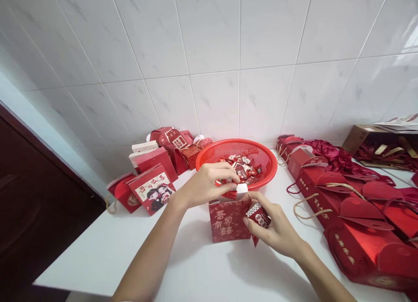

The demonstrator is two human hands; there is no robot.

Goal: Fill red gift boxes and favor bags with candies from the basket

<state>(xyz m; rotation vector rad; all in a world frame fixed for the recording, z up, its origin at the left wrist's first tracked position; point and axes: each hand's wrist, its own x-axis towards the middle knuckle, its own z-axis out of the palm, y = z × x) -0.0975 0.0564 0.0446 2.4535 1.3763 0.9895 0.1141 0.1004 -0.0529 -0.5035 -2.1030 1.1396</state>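
A red gift box (228, 223) with gold characters stands upright on the white table in front of me, its white top flap (241, 188) raised. Above its opening, my left hand (212, 180) pinches a red-wrapped candy (231, 193). At the box's right side is my right hand (277, 225), fingers curled round a red candy packet (260, 215) with a dotted white edge. Its fingertips are close to the box; whether they touch it I cannot tell. Just behind stands a red plastic basket (269, 173) with many wrapped candies (243, 167) inside.
Rows of red gift boxes (362, 245) with rope handles line the right side. More red boxes (152, 191) stand at the left, some against the tiled wall (212, 97). A cardboard box (355, 140) sits at the far right, beyond dark red cloth-like bags (329, 156).
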